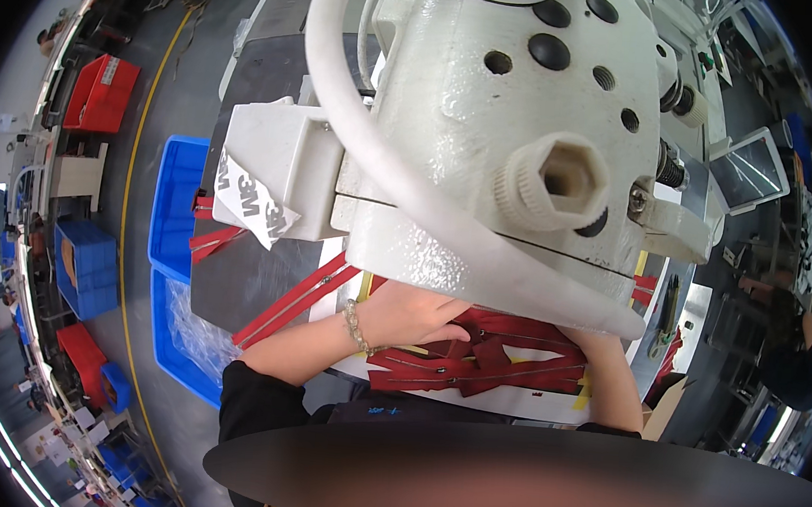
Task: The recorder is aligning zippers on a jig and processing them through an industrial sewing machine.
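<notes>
Red zippers [477, 378] with metal teeth lie in a loose pile under the front of a large white sewing machine [489, 165]. My left hand [410, 319], with a beaded bracelet [355, 328] on its wrist, reaches over the pile's left side. Its thumb and fingers are apart and stretched out, though the machine hides some fingertips. My right hand [586, 340] is at the pile's right end, mostly covered by the machine's thick white hose [555, 299]; its fingers cannot be seen. Another long red zipper [295, 300] slants down past my left wrist.
Blue bins [173, 207] stand at the table's left, one holding clear plastic film [195, 323]. More red zipper ends [216, 241] lie on the dark tabletop [232, 283]. Scissors [662, 340] and a tilted screen [748, 171] are on the right. A yellow line [128, 194] marks the floor.
</notes>
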A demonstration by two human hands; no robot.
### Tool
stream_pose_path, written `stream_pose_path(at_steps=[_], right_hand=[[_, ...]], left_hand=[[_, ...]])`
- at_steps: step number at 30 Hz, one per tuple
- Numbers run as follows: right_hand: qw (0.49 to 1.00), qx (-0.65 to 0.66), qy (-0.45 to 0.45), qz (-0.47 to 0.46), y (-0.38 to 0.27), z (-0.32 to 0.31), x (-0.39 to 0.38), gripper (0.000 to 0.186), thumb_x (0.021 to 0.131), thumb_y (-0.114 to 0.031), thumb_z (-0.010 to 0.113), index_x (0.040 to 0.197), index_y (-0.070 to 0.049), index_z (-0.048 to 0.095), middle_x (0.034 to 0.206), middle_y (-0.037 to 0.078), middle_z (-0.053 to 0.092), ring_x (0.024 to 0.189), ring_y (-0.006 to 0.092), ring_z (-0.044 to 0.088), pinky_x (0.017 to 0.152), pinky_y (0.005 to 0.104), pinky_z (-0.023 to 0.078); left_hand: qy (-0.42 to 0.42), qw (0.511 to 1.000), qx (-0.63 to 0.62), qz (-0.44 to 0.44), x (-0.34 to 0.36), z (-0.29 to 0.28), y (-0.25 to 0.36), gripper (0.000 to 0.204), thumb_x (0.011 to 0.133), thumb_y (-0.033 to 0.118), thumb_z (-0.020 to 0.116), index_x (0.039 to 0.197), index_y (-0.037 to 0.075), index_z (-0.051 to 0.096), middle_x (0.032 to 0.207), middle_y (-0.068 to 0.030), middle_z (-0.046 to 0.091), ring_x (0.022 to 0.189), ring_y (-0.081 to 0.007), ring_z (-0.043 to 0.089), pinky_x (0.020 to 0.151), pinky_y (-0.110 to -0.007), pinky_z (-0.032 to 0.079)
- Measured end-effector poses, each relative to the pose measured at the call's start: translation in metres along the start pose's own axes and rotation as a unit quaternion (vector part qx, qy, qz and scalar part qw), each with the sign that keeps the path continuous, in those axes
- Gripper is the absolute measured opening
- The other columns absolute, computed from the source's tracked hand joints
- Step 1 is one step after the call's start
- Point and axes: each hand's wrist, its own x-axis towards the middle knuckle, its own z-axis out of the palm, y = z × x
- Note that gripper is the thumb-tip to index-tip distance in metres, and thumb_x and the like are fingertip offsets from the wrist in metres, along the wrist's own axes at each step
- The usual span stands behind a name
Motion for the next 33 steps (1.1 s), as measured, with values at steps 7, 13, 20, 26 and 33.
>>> stream_pose_path(at_steps=[7, 13, 20, 26, 33], right_hand=[[0.999, -0.029, 0.016, -0.013, 0.001, 0.001, -0.001, 0.033, 0.072, -0.006, 0.059, 0.104, -0.004, 0.067, 0.113, 0.009, 0.066, 0.109, 0.0243, 0.062, 0.090, 0.0399, 0.052], [1.000, 0.003, 0.009, 0.002, 0.000, 0.000, -0.001, 0.033, 0.072, -0.005, 0.060, 0.104, -0.005, 0.067, 0.114, 0.009, 0.066, 0.110, 0.0238, 0.062, 0.090, 0.0404, 0.052], [1.000, -0.014, 0.005, -0.006, 0.011, 0.013, -0.007, 0.033, 0.070, -0.002, 0.063, 0.102, -0.004, 0.067, 0.114, 0.010, 0.066, 0.111, 0.0242, 0.062, 0.091, 0.0408, 0.052], [1.000, -0.019, 0.012, -0.009, 0.014, 0.022, -0.013, 0.033, 0.066, -0.001, 0.064, 0.099, -0.004, 0.066, 0.111, 0.011, 0.066, 0.110, 0.0256, 0.062, 0.092, 0.0411, 0.051], [1.000, -0.021, -0.011, -0.010, 0.011, 0.016, -0.008, 0.030, 0.066, -0.002, 0.063, 0.095, -0.005, 0.066, 0.106, 0.010, 0.067, 0.104, 0.0254, 0.064, 0.084, 0.0375, 0.053]], left_hand=[[0.035, 0.997, 0.051, 0.050, 0.008, -0.007, 0.000, 0.055, 0.083, 0.044, 0.063, 0.120, 0.004, 0.057, 0.110, -0.0096, 0.064, 0.099, -0.0233, 0.063, 0.086, -0.035, 0.050], [0.054, 0.995, 0.060, 0.054, 0.003, 0.001, -0.004, 0.054, 0.085, 0.045, 0.061, 0.121, 0.005, 0.057, 0.106, -0.0080, 0.065, 0.090, -0.0202, 0.066, 0.077, -0.030, 0.053], [0.046, 0.998, 0.028, 0.021, 0.000, 0.007, 0.000, 0.053, 0.087, 0.045, 0.059, 0.124, 0.007, 0.054, 0.108, -0.0091, 0.064, 0.096, -0.0243, 0.064, 0.083, -0.034, 0.051], [0.034, 0.999, 0.030, 0.008, 0.003, 0.005, 0.003, 0.054, 0.090, 0.045, 0.056, 0.129, 0.008, 0.051, 0.125, -0.0137, 0.057, 0.116, -0.0316, 0.054, 0.101, -0.042, 0.041], [-0.031, 0.999, 0.016, -0.016, -0.006, 0.021, -0.006, 0.058, 0.092, 0.048, 0.051, 0.134, 0.009, 0.047, 0.135, -0.0148, 0.049, 0.126, -0.0329, 0.045, 0.108, -0.044, 0.032]])
